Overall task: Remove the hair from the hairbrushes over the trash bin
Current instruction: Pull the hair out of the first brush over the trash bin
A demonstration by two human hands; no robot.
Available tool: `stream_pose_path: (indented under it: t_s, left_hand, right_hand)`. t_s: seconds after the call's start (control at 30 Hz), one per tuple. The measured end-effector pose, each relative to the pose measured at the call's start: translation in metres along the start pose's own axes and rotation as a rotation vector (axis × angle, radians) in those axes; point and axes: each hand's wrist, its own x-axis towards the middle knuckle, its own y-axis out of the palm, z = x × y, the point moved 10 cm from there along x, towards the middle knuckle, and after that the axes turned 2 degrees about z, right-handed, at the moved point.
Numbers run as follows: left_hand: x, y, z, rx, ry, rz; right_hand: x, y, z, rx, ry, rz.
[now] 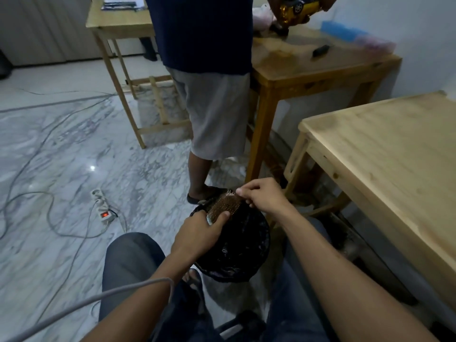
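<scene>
A pale wooden table (394, 154) stands at right. The black-lined trash bin (237, 253) sits between the seated person's knees. Above its far rim, the left hand (199, 230) grips the hairbrush (223, 203), bristles up, while the right hand (264, 197) pinches at the brush's far end. No readable writing shows.

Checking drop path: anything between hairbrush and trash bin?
Nothing in the head view: the hairbrush, gripped by the left hand, sits directly over the bin's black liner.
</scene>
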Motion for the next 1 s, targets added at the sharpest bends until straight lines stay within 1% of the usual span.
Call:
stream_pose_path:
  t_s: [0.07, 0.13, 0.27, 0.37, 0.43, 0.47, 0.57, 0.63, 0.73, 0.77, 0.83, 0.93, 1.0]
  left_hand:
    - [0.006, 0.005, 0.004, 0.064, -0.017, 0.015]
    - [0.011, 0.01, 0.006, 0.053, -0.026, 0.051]
    - [0.022, 0.004, 0.007, -0.003, -0.023, 0.071]
    - [0.022, -0.01, 0.003, -0.041, 0.011, 0.041]
    - [0.021, -0.02, -0.004, -0.031, 0.054, 0.002]
    - [0.019, -0.023, -0.006, -0.012, 0.072, -0.014]
    - [0.012, -0.03, -0.007, 0.045, 0.094, -0.061]
    - [0.01, -0.033, -0.006, 0.076, 0.089, -0.082]
    - [0.009, -0.036, -0.005, 0.119, 0.088, -0.118]
    - [0.011, -0.037, -0.003, 0.131, 0.081, -0.127]
    - [0.015, -0.042, 0.005, 0.14, 0.062, -0.137]
    - [0.025, -0.047, 0.022, 0.121, 0.025, -0.099]
    - [0.033, -0.051, 0.033, 0.111, -0.004, -0.086]
  right_hand:
    - [-0.005, -0.008, 0.001, -0.065, -0.025, -0.064]
    - [-0.009, -0.015, 0.004, -0.11, -0.04, -0.109]
    - [-0.02, -0.05, 0.02, -0.057, -0.059, -0.244]
    - [-0.028, -0.075, 0.028, 0.002, -0.055, -0.283]
    - [-0.026, -0.079, 0.028, 0.039, -0.032, -0.254]
    - [-0.023, -0.074, 0.028, 0.012, -0.016, -0.216]
    - [-0.016, -0.051, 0.032, -0.207, 0.009, -0.089]
    - [-0.015, -0.033, 0.039, -0.29, -0.037, -0.036]
    - [-0.017, 0.002, 0.038, -0.298, -0.052, 0.105]
    - [-0.016, 0.009, 0.036, -0.273, -0.05, 0.12]
    - [-0.012, 0.012, 0.035, -0.207, -0.056, 0.082]
    - [-0.011, 0.002, 0.043, -0.209, -0.058, 0.01]
    - [-0.012, -0.007, 0.044, -0.165, -0.034, -0.019]
